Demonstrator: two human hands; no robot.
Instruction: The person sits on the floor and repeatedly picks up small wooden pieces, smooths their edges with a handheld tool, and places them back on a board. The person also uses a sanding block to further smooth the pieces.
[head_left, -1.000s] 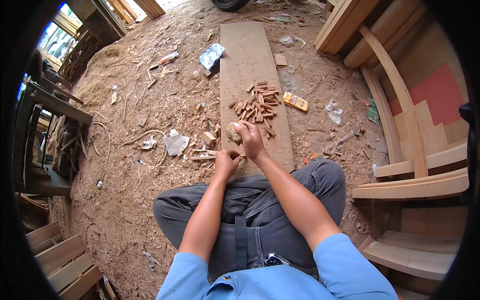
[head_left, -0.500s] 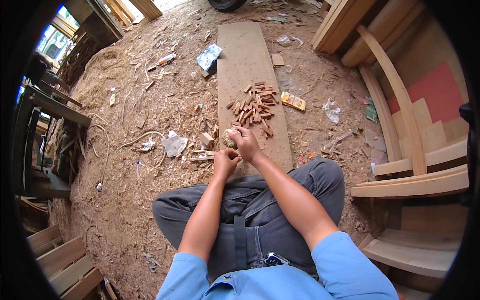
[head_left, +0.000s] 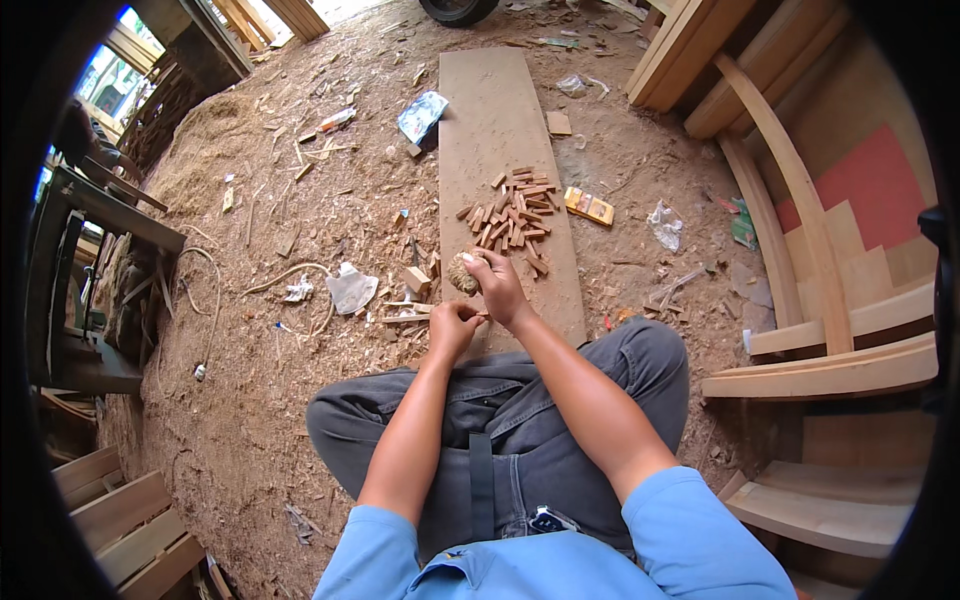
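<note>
My right hand (head_left: 502,292) is closed round a rough, tan, rounded lump (head_left: 462,274) that could be stone or wood; I cannot tell which. It is held over the near part of a long wooden board (head_left: 488,100). Just below and to its left, my left hand (head_left: 453,328) is closed in a pinch, fingertips close to the right hand's lower edge. Whatever sits in that pinch is too small to make out. Beyond both hands, a loose heap of small brown wooden blocks (head_left: 515,210) lies on the board.
Right of the board lies a yellow packet (head_left: 588,206); left of it, a blue-and-white wrapper (head_left: 421,116). Wood scraps (head_left: 416,280) and a white plastic piece (head_left: 351,289) lie on the shavings-covered ground. Curved timber frames (head_left: 820,368) stand at the right, slatted wood (head_left: 125,520) at lower left.
The lump in my right hand has risen and tilted slightly, so more of it shows. My left hand keeps its pinch in nearly the same place.
</note>
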